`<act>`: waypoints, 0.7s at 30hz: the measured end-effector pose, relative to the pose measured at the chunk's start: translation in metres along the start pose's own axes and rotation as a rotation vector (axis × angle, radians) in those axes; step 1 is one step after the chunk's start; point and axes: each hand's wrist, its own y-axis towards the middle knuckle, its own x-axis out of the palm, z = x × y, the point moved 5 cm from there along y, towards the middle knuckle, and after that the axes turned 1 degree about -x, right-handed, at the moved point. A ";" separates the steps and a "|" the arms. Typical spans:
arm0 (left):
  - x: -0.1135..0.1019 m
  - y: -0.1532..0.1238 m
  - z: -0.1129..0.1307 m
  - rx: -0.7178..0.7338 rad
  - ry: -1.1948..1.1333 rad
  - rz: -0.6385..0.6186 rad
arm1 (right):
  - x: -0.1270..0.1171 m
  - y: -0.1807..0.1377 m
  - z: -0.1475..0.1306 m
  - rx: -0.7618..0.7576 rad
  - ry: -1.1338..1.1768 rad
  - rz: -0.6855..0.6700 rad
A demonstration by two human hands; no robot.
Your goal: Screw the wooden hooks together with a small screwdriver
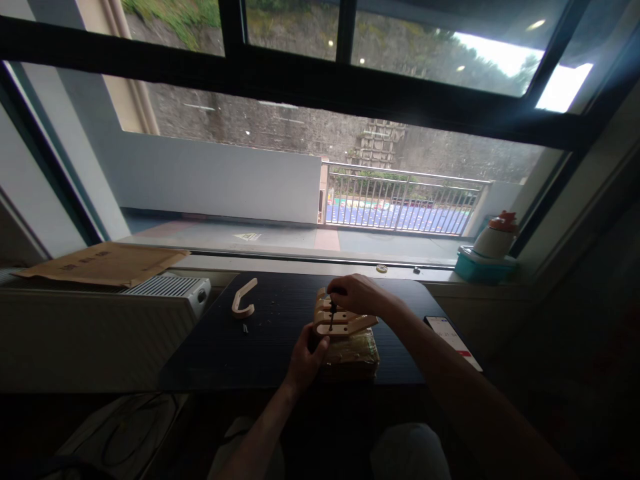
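Note:
My right hand [354, 293] is closed around the top of a dark screwdriver [333, 315], held upright. The tool's tip meets the nearest of several pale wooden hooks [341, 329], which lie side by side with small dark holes in them. Underneath them is a block-shaped package [356, 357] in shiny clear wrapping. My left hand [303, 360] grips the rounded left end of the near hook, thumb toward the package. Apart from these, a single J-shaped wooden hook [245, 308] lies to the left, with small metal screws [245, 329] just below it.
Everything rests on a dark table [215, 357] below a window. A phone [453, 341] lies at its right edge. A brown envelope [103, 262] sits on the radiator [100, 327] at left. On the sill are a tape roll [382, 269] and a teal box [480, 265] carrying a bottle [495, 237].

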 end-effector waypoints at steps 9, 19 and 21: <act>0.000 0.000 0.002 -0.012 -0.007 0.003 | 0.004 0.001 0.002 0.036 0.076 0.015; 0.000 -0.001 0.003 -0.014 -0.002 0.020 | -0.003 -0.002 0.000 -0.026 0.169 0.005; -0.001 0.000 0.003 -0.009 0.013 0.035 | -0.002 -0.001 0.000 -0.029 0.180 0.013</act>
